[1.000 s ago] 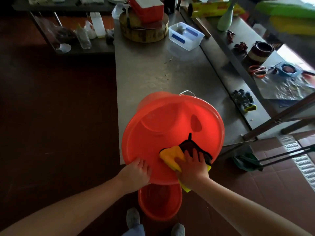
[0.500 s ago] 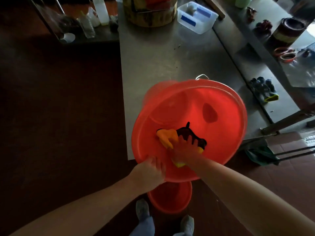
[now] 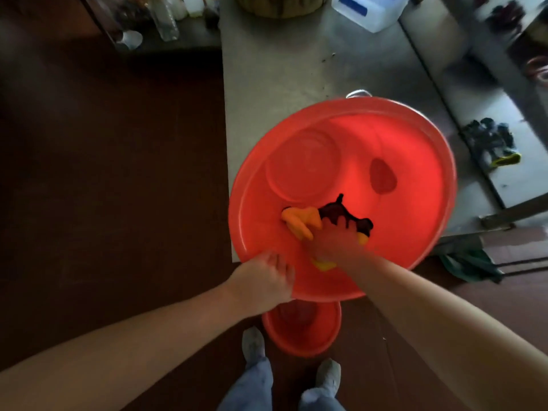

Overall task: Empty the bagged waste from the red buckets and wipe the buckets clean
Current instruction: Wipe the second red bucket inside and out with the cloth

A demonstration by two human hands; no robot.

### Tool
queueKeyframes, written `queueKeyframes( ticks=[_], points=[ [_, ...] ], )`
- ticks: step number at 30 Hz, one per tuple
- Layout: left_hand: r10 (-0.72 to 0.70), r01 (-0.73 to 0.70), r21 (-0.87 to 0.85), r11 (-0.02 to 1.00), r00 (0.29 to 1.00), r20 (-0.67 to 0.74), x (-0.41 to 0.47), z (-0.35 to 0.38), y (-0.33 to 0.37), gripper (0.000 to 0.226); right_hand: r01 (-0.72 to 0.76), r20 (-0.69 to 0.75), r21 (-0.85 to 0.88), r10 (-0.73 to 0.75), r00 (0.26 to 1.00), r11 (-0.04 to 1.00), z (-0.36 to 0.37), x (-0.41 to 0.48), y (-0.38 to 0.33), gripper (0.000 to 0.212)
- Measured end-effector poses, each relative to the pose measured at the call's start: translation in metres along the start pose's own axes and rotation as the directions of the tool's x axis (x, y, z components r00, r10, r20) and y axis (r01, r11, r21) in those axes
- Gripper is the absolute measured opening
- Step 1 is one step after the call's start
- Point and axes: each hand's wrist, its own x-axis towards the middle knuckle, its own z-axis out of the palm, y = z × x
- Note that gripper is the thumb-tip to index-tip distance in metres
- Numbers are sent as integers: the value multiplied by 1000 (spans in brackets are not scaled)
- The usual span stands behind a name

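1. Nearest, on the floor just ahead of the shoes: a smaller red bucket, mouth up, partly tucked under the lip of the big one.
2. Next, the left hand: fingers curled over the near-left rim of the large red bucket, gripping it and holding it tipped.
3. Just beyond and to the right, inside the bucket: the right hand, fingers spread and pressed flat on a yellow-and-dark cloth against the near inner wall; a yellow tail of cloth trailing back under the wrist.
4. Large bucket lying tilted at the near edge of the surface, mouth towards the person, round base away and slightly left; long axis therefore running from the hands outward. No bag or waste visible inside.
5. Judged from this: base disc up and left of the cloth, most of the lit wall up and right. Right hand clearly the nearer one for both; probably a push deeper along the axis, with the left keeping the rim steady.
6. Farther off on the surface: a clear plastic box; to the right, dark gloves.
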Motion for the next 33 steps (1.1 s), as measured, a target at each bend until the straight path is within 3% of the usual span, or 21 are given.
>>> queueKeyframes(
  ticks=[2, 5, 10, 15, 19, 23, 26, 33],
  points=[
    [12, -5, 64, 998, 994, -106, -1, -3, -6, 45, 44, 12, -40, -43, 999, 998, 3, -28, 3, 62],
    [-13, 12, 77, 997, 1000, 12, 1, -12, -5, 38, 75, 79, -15, -73, 994, 997, 5, -73, 13, 60],
    [27, -20, 100, 995, 997, -70, 6, -12, -1, 37, 69, 86, -64, -64, 994, 996, 1, -98, 25, 62],
    [24, -18, 78, 997, 996, -87, 5, -14, -2, 47, 42, 51, -62, -39, 998, 997, 7, -56, 15, 60],
    [43, -37, 53, 998, 993, -108, 2, -8, 1, 41, -29, 73, -65, 33, 997, 998, 12, 1, 5, 66],
    [-15, 13, -19, 1000, 994, -107, 2, 0, -2, 41, -50, -13, -28, 50, 999, 998, 13, 50, -7, 57],
    [-44, 36, -78, 996, 994, -101, 2, 4, -8, 55, -39, 72, -28, 41, 997, 999, 7, 77, -12, 67],
    [48, -46, -63, 997, 998, 29, -8, 1, -29, 53, -43, 176, -35, 48, 983, 998, -13, 35, -17, 71]
  ],
)
